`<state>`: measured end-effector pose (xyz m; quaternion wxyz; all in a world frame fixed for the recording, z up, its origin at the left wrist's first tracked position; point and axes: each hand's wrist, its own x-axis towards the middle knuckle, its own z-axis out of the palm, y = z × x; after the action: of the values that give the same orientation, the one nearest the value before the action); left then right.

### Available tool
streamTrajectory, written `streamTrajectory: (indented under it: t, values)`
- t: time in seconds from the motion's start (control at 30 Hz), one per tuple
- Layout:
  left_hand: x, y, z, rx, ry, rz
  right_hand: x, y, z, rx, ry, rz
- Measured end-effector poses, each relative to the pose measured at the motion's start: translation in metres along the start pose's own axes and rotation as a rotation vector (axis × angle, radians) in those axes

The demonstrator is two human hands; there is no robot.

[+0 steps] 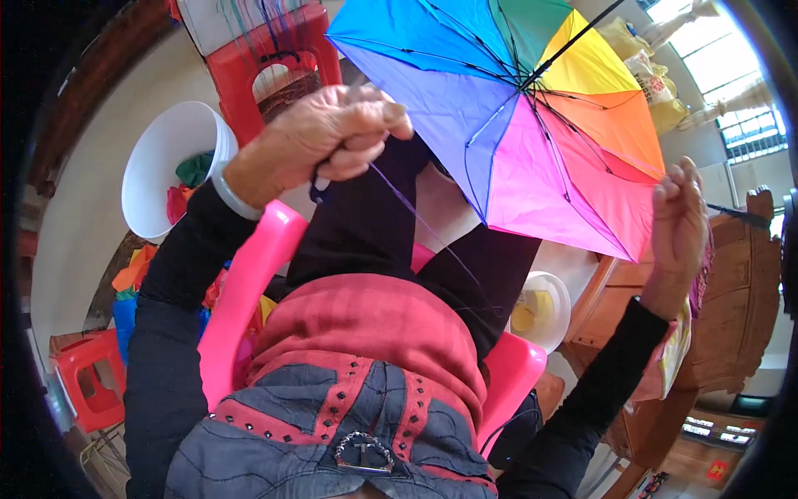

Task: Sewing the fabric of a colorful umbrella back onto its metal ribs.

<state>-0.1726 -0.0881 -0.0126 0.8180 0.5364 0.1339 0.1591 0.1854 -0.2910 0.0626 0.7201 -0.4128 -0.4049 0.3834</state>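
Observation:
A rainbow umbrella (573,191), spread with its ribs and inner side showing, fills the upper middle of the head view. Its dark shaft (573,46) slants to the upper right. My left hand (332,137) is closed by the umbrella's left edge, gripping a purple thread (401,197) whose loose tail hangs over my lap. A small dark loop (317,190) shows below that fist; what it belongs to is hidden. At the right edge of the canopy my right hand (679,220) is pinched, with a thin purplish line running to its fingertips.
I sit in a pink chair (218,320). Left of me are a white bucket (158,158) with coloured cloth and a red stool (90,374). Another red stool (233,83) stands ahead, bearing coloured threads. A white tub (559,312) and wooden furniture (715,308) are to the right.

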Motion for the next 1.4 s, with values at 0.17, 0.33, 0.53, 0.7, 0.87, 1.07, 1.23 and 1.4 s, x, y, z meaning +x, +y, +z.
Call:
streamTrajectory:
  t: [0.17,0.33,0.53,0.7,0.87,1.07,1.23,1.4]
  values:
    - [-0.019,0.066,-0.030,0.374,0.131,0.241,0.005,-0.042,-0.013,0.069,-0.020,-0.057]
    - [-0.054,0.151,-0.041,0.644,0.255,0.264,0.017,-0.060,-0.014,-0.085,0.157,-0.228]
    - [-0.086,0.190,-0.075,0.627,0.436,0.337,0.033,-0.056,0.018,-0.243,0.169,-0.317]
    - [-0.106,0.213,-0.108,0.791,0.711,0.419,0.065,-0.059,0.041,-0.331,0.045,-0.285]
    - [-0.125,0.241,-0.112,0.947,0.737,0.462,0.085,-0.073,0.087,-0.356,0.092,-0.379]
    - [-0.116,0.219,-0.123,0.969,0.775,0.537,0.071,-0.039,0.195,-0.730,-0.060,-0.352]
    - [-0.117,0.212,-0.123,1.015,0.798,0.426,0.071,0.012,0.319,-0.894,-0.473,-0.149]
    - [-0.120,0.206,-0.108,0.990,0.627,0.431,0.101,0.071,0.385,-0.903,-0.759,-0.148]
